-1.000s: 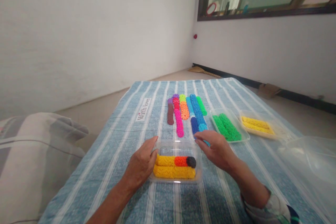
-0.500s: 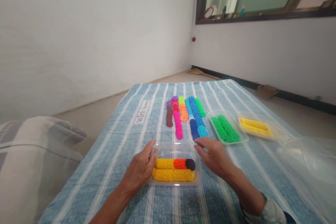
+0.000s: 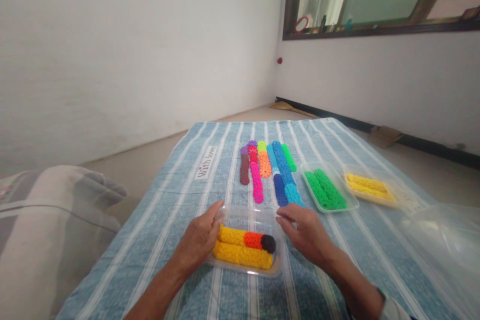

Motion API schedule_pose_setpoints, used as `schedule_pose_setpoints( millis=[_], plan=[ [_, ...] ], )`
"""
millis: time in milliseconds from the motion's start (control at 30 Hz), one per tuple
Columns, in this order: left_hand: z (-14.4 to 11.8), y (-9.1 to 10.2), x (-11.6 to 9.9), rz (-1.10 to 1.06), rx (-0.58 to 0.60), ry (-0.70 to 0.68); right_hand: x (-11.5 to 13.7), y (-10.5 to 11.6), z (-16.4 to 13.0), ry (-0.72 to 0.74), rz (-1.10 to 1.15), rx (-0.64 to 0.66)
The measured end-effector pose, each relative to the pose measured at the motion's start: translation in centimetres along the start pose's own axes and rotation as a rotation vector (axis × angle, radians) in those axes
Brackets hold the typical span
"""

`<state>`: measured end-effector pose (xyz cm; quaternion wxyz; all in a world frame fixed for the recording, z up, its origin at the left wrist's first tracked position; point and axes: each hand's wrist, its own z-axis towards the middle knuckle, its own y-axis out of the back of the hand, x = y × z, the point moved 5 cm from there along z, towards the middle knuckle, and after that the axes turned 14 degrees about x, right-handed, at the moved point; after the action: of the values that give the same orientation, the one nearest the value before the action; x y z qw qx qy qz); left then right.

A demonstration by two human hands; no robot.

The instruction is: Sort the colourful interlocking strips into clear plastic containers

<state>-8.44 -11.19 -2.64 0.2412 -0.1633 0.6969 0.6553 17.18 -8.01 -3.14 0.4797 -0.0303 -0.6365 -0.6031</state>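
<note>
A clear plastic container (image 3: 249, 271) sits on the cloth in front of me, turned slightly. Inside lie two rolls of small textured pieces side by side: a yellow roll (image 3: 243, 256), and behind it one that runs from yellow to an orange-red section (image 3: 253, 240) with a black end (image 3: 268, 243). My left hand (image 3: 200, 238) is closed on the container's left side, thumb along the rim. At its far right corner, my right hand (image 3: 303, 229) pinches the rim between thumb and fingers.
Beyond the container lie several coloured rolls, among them a pink roll (image 3: 257, 182) and a blue roll (image 3: 283, 162). To the right stand a container with green rolls (image 3: 325, 189), another with yellow rolls (image 3: 370, 186), and clear plastic (image 3: 446, 237). Striped cloth (image 3: 161, 240) covers the table.
The container has turned a little clockwise, its right end coming nearer to me. Both hands keep their places at it. The camera view has shifted slightly.
</note>
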Motion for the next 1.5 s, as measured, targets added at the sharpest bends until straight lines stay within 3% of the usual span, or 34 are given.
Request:
schedule_pose_setpoints(
  millis=[200, 333, 433, 633, 833, 1033, 1500],
  plan=[
    [1.0, 1.4, 1.2, -0.034, 0.025, 0.004, 1.2, -0.5, 0.2, 0.034, 0.133, 0.076],
    [2.0, 2.0, 2.1, -0.123, 0.040, 0.015, 0.6, 0.0, 1.6, 0.004, 0.123, 0.077],
    [2.8, 2.3, 2.6, -0.204, 0.051, 0.023, 0.1, 0.5, 3.8, -0.073, -0.012, 0.118],
    [3.5, 2.2, 3.2, -0.383, 0.049, 0.054, 1.3, 0.0, 8.5, -0.174, -0.396, 0.392],
    [3.0, 0.9, 4.4, -0.765, 0.096, 0.137, 0.9, -1.3, 11.2, -0.254, -0.592, 0.530],
    [2.3, 0.4, 5.0, -0.975, 0.091, 0.187, -0.1, -1.8, 12.0, -0.264, -0.600, 0.578],
    [2.4, -0.3, 5.6, -1.100, 0.086, 0.204, -0.3, -2.2, 12.8, -0.314, -0.591, 0.629]
  ],
)
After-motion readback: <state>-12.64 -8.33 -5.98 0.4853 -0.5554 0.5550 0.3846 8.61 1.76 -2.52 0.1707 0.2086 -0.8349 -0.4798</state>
